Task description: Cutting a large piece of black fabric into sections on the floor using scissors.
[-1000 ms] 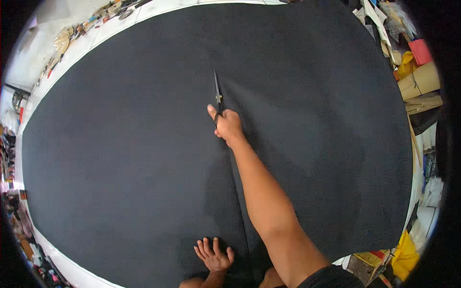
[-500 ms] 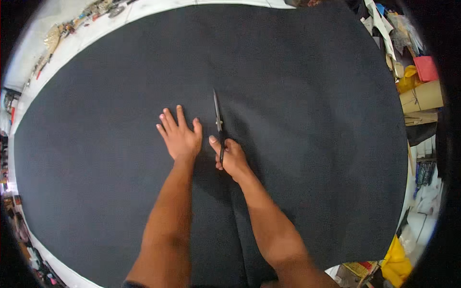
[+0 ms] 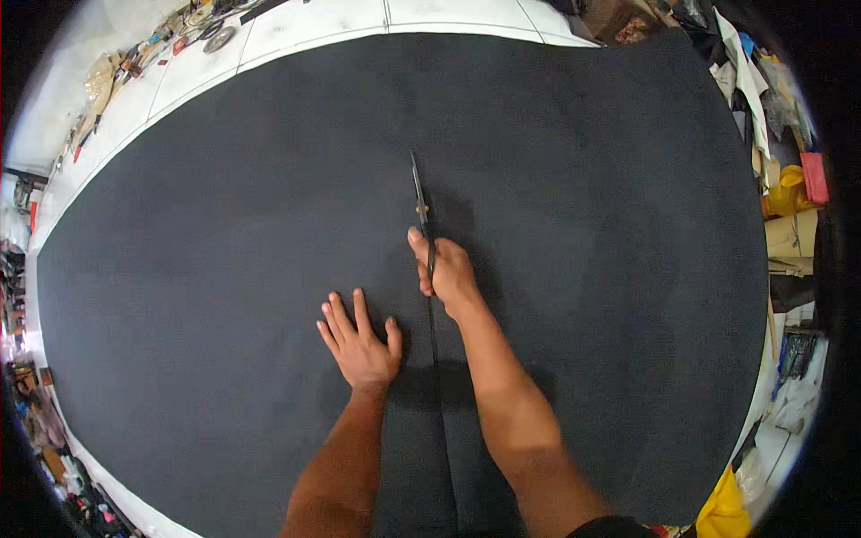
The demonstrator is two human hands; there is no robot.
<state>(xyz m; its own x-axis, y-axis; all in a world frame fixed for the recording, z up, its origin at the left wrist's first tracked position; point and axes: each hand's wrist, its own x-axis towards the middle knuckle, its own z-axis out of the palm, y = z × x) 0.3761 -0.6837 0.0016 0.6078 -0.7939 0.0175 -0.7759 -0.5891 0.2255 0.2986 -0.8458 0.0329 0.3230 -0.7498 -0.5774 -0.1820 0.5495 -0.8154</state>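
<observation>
A large sheet of dark grey to black material spreads over most of the view. A cut line runs through it from the lower edge up to the scissors. My right hand is wrapped round the handles of these dark scissors, whose blades look nearly closed and point away from me. Flat on the sheet, left of the cut and nearer to me, my left hand lies with its fingers spread. It holds nothing.
White tiled floor borders the sheet. Tools and odds and ends lie along the far left. At the right are a yellow bag, a red item and a tan roll. Yellow material sits at the lower right.
My right hand and the scissors have moved farther from me and slightly right, lengthening the visible cut. My left hand now lies nearer to me. The view has shifted slightly.
</observation>
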